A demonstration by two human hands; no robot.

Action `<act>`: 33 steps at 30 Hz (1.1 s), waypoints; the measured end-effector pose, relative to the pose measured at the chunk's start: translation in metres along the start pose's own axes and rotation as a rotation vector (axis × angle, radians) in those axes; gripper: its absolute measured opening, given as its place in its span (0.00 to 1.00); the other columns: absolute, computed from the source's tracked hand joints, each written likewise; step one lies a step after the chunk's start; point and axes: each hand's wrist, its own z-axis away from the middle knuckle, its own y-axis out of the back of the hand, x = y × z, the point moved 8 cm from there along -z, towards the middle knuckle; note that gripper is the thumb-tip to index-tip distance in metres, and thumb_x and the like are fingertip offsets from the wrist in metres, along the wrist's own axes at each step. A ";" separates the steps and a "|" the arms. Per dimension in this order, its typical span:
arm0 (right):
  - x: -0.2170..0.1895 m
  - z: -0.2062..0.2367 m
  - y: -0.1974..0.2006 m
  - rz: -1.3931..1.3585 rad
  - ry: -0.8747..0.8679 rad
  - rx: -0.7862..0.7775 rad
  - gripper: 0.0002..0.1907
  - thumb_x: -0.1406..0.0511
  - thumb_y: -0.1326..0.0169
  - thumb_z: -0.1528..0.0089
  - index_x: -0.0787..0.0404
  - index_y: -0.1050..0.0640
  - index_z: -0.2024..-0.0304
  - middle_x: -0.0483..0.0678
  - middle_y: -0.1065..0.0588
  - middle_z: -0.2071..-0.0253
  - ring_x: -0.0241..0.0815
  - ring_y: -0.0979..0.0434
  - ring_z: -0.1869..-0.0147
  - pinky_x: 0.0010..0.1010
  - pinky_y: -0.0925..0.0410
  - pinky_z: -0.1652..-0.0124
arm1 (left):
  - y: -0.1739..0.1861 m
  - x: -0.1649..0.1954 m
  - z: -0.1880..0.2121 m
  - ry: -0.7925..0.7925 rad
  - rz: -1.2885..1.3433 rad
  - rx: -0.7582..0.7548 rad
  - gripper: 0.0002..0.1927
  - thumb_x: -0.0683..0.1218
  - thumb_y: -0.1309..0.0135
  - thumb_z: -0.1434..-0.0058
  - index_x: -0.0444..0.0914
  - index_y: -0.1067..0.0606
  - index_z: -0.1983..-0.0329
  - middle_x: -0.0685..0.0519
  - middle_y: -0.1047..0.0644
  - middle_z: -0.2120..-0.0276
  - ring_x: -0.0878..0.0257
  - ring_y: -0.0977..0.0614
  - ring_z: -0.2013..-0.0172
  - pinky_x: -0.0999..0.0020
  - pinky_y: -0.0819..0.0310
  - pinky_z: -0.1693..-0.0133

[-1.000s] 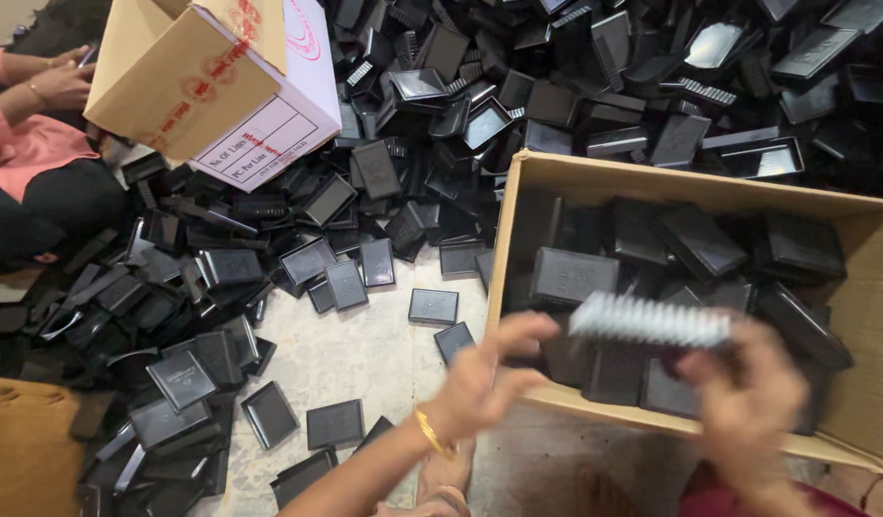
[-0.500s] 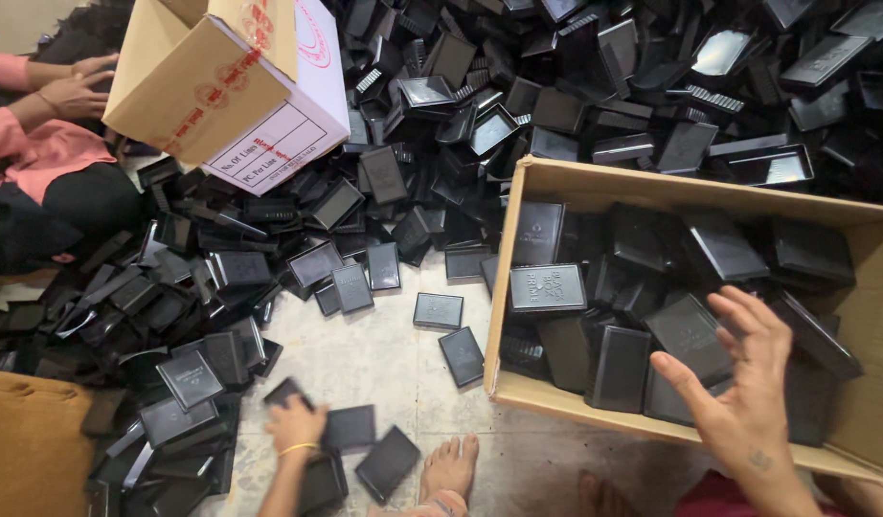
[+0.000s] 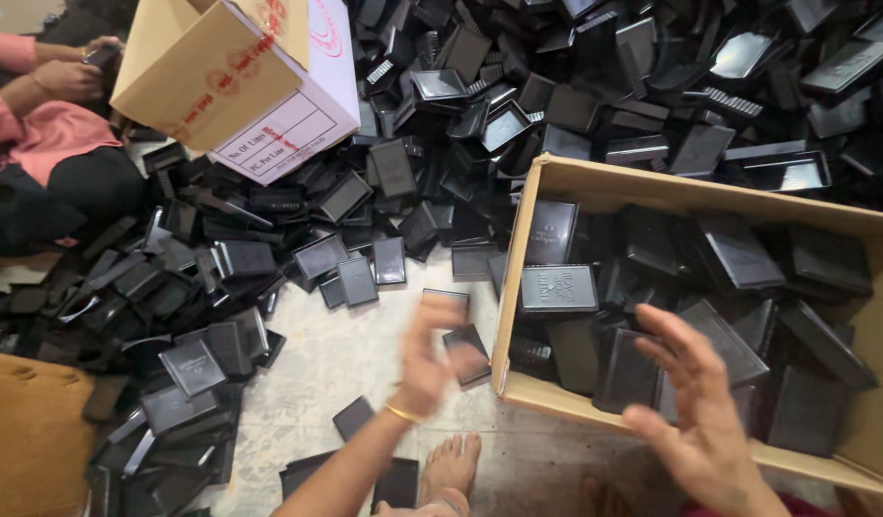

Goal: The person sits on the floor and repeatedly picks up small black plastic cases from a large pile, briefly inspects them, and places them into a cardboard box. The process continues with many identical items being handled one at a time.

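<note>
My left hand [image 3: 427, 349], with a gold bangle at the wrist, is raised and motion-blurred above the tiled floor. It is beside a loose black plastic tray [image 3: 465, 354], just left of an open cardboard box [image 3: 514, 287]. The blur hides whether it holds anything. My right hand [image 3: 695, 407] hovers with fingers spread and palm empty over the box's near edge. The box holds many flat black trays [image 3: 556, 287], some lying face up.
A large heap of black trays [image 3: 595, 86] covers the floor at the back and left. A second cardboard box [image 3: 240, 86] lies tipped at top left, next to a seated person in pink sleeves [image 3: 39, 105]. My bare foot [image 3: 451, 464] is at the bottom and a brown object [image 3: 30, 431] at lower left.
My left hand has risen from the floor at lower left toward the box. A tray near where it reached is gone from the floor. My right hand pulled back toward the box's near edge.
</note>
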 end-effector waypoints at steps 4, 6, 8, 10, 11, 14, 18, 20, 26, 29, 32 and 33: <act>-0.011 0.013 -0.023 -0.152 0.034 -0.176 0.44 0.67 0.39 0.43 0.56 0.44 0.28 0.64 0.43 0.27 0.57 0.43 0.22 0.49 0.48 0.29 | -0.120 0.093 0.035 -0.564 -0.378 -0.678 0.27 0.50 0.26 0.45 0.44 0.27 0.46 0.46 0.27 0.50 0.53 0.25 0.49 0.64 0.29 0.48; -0.015 0.020 -0.017 -0.125 0.033 -0.164 0.40 0.67 0.38 0.41 0.57 0.41 0.29 0.67 0.40 0.29 0.62 0.39 0.25 0.54 0.45 0.29 | -0.128 0.097 0.031 -0.528 -0.289 -0.641 0.30 0.51 0.28 0.46 0.41 0.28 0.43 0.44 0.28 0.47 0.50 0.25 0.46 0.62 0.28 0.44; -0.013 0.023 0.007 -0.319 -0.022 0.061 0.37 0.64 0.41 0.39 0.54 0.38 0.29 0.68 0.39 0.28 0.68 0.34 0.28 0.61 0.35 0.36 | -0.110 0.081 0.015 -0.483 -0.175 -0.498 0.31 0.51 0.29 0.45 0.40 0.29 0.42 0.44 0.26 0.46 0.50 0.23 0.44 0.61 0.28 0.42; -0.007 0.027 0.029 -0.471 -0.076 0.254 0.36 0.63 0.42 0.38 0.52 0.38 0.29 0.68 0.38 0.28 0.72 0.32 0.31 0.65 0.31 0.41 | -0.063 0.048 -0.013 -0.468 -0.170 -0.209 0.18 0.46 0.40 0.34 0.38 0.30 0.45 0.47 0.23 0.48 0.53 0.21 0.45 0.61 0.29 0.42; -0.005 0.028 0.039 -0.528 -0.098 0.331 0.36 0.63 0.41 0.38 0.52 0.38 0.29 0.68 0.39 0.29 0.74 0.33 0.31 0.67 0.31 0.43 | -0.031 0.023 -0.029 -0.384 -0.275 -0.064 0.15 0.45 0.44 0.35 0.37 0.27 0.47 0.48 0.24 0.50 0.57 0.22 0.50 0.67 0.26 0.49; -0.001 0.029 0.051 -0.624 -0.118 0.445 0.36 0.64 0.41 0.37 0.51 0.39 0.29 0.68 0.40 0.28 0.76 0.35 0.31 0.68 0.33 0.44 | 0.067 -0.067 -0.055 0.047 -0.522 0.296 0.07 0.43 0.43 0.35 0.36 0.23 0.56 0.50 0.21 0.62 0.63 0.20 0.62 0.69 0.26 0.59; 0.000 0.030 0.048 -0.685 -0.130 0.434 0.35 0.64 0.42 0.36 0.52 0.39 0.29 0.67 0.40 0.27 0.77 0.35 0.30 0.69 0.33 0.43 | 0.101 -0.147 -0.049 0.211 -1.045 0.036 0.09 0.42 0.43 0.38 0.40 0.22 0.55 0.47 0.20 0.57 0.55 0.18 0.58 0.65 0.25 0.53; 0.004 0.033 0.046 -0.681 -0.173 0.431 0.35 0.64 0.42 0.37 0.52 0.40 0.29 0.67 0.40 0.28 0.76 0.35 0.31 0.68 0.33 0.46 | 0.084 -0.167 -0.045 0.110 -1.087 -0.157 0.24 0.38 0.46 0.47 0.40 0.28 0.45 0.45 0.24 0.47 0.48 0.24 0.48 0.57 0.28 0.46; 0.010 0.034 0.046 -0.615 -0.157 0.387 0.35 0.64 0.43 0.34 0.53 0.40 0.27 0.66 0.40 0.27 0.75 0.36 0.28 0.68 0.33 0.41 | 0.043 -0.185 -0.044 -0.139 -1.560 -0.591 0.37 0.43 0.41 0.49 0.50 0.34 0.34 0.43 0.35 0.34 0.44 0.34 0.37 0.33 0.41 0.45; 0.012 0.036 0.051 -0.574 -0.173 0.425 0.34 0.65 0.44 0.34 0.53 0.40 0.27 0.65 0.40 0.26 0.73 0.37 0.27 0.67 0.34 0.39 | 0.072 -0.186 -0.044 0.201 -1.585 -0.588 0.37 0.44 0.40 0.47 0.51 0.35 0.33 0.44 0.33 0.39 0.46 0.32 0.39 0.35 0.40 0.41; 0.011 0.036 0.052 -0.567 -0.158 0.422 0.33 0.65 0.45 0.32 0.54 0.40 0.26 0.64 0.40 0.27 0.72 0.37 0.25 0.67 0.34 0.38 | 0.117 -0.177 -0.034 0.563 -1.556 -0.458 0.37 0.48 0.38 0.49 0.48 0.35 0.34 0.43 0.31 0.43 0.45 0.30 0.40 0.40 0.36 0.41; 0.009 0.035 0.051 -0.570 -0.142 0.417 0.33 0.65 0.45 0.32 0.54 0.40 0.26 0.64 0.40 0.28 0.72 0.37 0.25 0.67 0.34 0.38 | 0.129 -0.174 -0.030 0.653 -1.534 -0.389 0.37 0.51 0.37 0.49 0.47 0.34 0.35 0.42 0.31 0.44 0.45 0.29 0.41 0.42 0.34 0.41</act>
